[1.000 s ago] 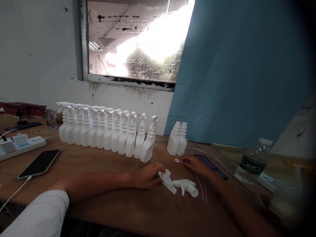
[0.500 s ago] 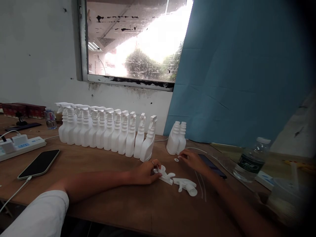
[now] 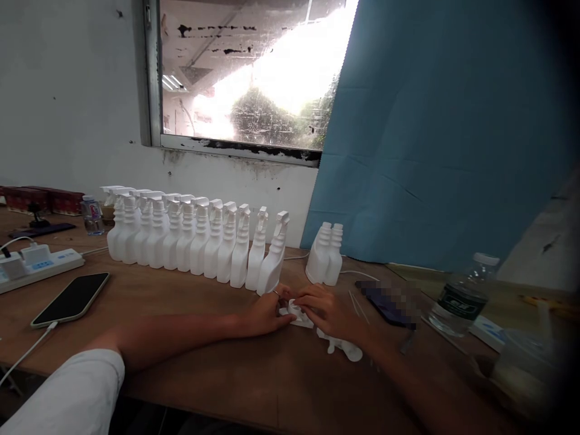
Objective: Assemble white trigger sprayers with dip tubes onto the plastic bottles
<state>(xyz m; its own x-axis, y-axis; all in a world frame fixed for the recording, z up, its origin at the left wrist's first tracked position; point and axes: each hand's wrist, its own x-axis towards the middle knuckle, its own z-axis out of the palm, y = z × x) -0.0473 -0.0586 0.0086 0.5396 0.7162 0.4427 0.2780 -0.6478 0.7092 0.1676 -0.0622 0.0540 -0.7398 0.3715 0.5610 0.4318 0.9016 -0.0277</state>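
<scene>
My left hand [image 3: 267, 311] is closed round a white trigger spray head [image 3: 296, 315], holding it low over the wooden table with its round collar facing up. Pinched together, the fingers of my right hand [image 3: 328, 311] press at that collar; what they hold, if anything, is hidden. A second white spray head [image 3: 347, 348] lies on the table, partly covered by my right wrist. Just behind my hands stand two white bottles [image 3: 324, 257] without spray heads. Thin clear tubes [image 3: 357, 306] lie to the right.
A row of white spray bottles [image 3: 199, 241] with heads stands at the left back. A phone [image 3: 71, 299] and a power strip [image 3: 40, 269] lie far left. At right are a dark phone [image 3: 387, 302], a water bottle [image 3: 464, 296] and a plastic cup [image 3: 521, 362].
My right hand has moved left and forward from beside a small white ring on the table to the spray head in my left hand. The ring is now out of sight.
</scene>
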